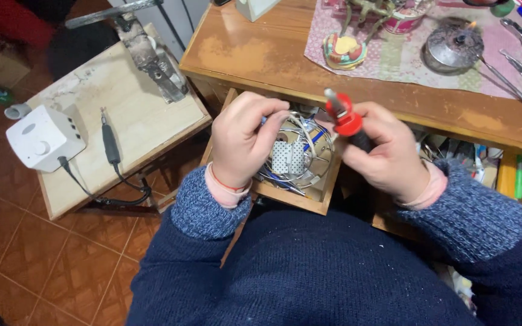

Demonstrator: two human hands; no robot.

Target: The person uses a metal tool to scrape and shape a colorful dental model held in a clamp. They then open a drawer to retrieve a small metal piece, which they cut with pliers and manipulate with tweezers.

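Head view: hands (right [388,157]) grip red-collared, black-handled tool [347,121].

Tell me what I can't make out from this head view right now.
- Whatever the left hand pinches: hidden under its own fingers.
- Grip of the red-collared tool: wrapped inside the right hand.
- Open drawer contents: mostly covered by both hands and wire loops.
- Tools on the patterned cloth: cut off by the top and right edges.
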